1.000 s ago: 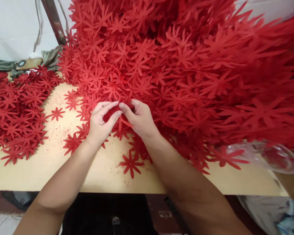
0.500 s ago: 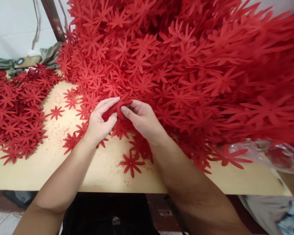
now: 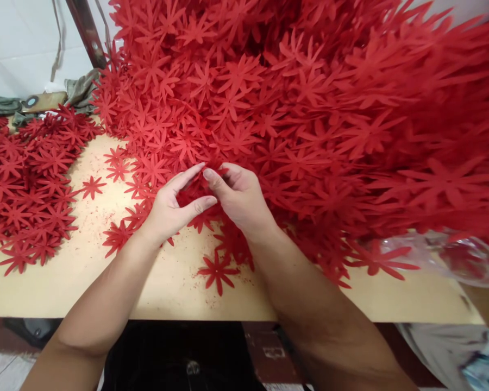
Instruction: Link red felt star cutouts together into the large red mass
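A huge mound of red star-shaped flower cutouts (image 3: 309,108) covers the right and back of a pale wooden table (image 3: 167,282). At the mound's near edge my left hand (image 3: 169,209) and my right hand (image 3: 238,198) meet, fingertips pinching a red flower cutout (image 3: 199,182) between them. The left thumb sticks out under the piece and its forefinger lies over it. My right forefinger and thumb press the same spot from the right. Part of the held piece is hidden by the fingers.
A flatter spread of red cutouts (image 3: 28,184) lies at the left. Single flowers (image 3: 218,271) and red crumbs dot the table in front. Clear plastic (image 3: 452,255) pokes out under the mound at right. Green cloth (image 3: 77,89) and a metal post (image 3: 85,32) stand behind.
My left hand's fingers have spread, the thumb now swung out below the piece. My right hand has shifted slightly up. Both stay on the same cutout.
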Tool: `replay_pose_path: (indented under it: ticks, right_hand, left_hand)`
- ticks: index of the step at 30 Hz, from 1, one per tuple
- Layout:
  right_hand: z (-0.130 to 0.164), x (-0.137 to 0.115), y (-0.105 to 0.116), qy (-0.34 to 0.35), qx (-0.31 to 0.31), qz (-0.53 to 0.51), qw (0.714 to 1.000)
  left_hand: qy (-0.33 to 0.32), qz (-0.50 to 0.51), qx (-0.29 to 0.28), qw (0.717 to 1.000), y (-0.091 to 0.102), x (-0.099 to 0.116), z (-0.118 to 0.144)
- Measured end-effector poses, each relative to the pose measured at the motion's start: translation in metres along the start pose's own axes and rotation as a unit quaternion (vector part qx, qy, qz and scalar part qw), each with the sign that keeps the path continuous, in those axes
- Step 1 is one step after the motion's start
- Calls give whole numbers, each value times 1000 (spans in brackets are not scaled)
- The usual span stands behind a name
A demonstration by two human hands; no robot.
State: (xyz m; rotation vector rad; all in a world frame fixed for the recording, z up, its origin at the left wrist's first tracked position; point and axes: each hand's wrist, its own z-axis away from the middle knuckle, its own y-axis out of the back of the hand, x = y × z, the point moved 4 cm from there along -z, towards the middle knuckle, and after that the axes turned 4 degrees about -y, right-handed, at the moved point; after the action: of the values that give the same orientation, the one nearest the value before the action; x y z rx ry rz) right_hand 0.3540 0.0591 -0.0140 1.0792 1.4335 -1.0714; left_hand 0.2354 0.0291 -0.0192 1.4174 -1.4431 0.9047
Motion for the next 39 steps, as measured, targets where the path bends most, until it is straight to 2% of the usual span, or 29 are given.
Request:
replay_pose_path:
  ticks: [4, 9, 13, 16, 21, 26, 31, 39]
  right_hand:
    - [0, 4, -2, -16, 12, -21, 1000]
    - [3, 6, -10, -29, -55, -39, 997]
    - [2, 8, -10, -44, -90, -76, 992]
    - [2, 11, -7, -47, -77, -74, 993]
    - [4, 7, -6, -29, -21, -6, 999]
    - [6, 2, -9, -5, -24, 21, 999]
    - [7, 3, -11, 10, -32, 20, 999]
    - [4, 12, -11, -7, -38, -12, 999]
  left_hand:
    - [-3, -2, 31, 999, 3, -5, -2]
    - [1, 9, 89, 996, 13, -7, -5]
    - [15, 46, 86, 995, 15, -5, -6]
    - [27, 65, 76, 995, 14, -4, -6]
    - [67, 87, 70, 991, 9, -6, -5]
    - [74, 106, 85, 988, 9, -5, -6]
    - [120, 145, 169, 967, 15, -11, -4]
    - [202, 246, 204, 926, 12, -18, 0]
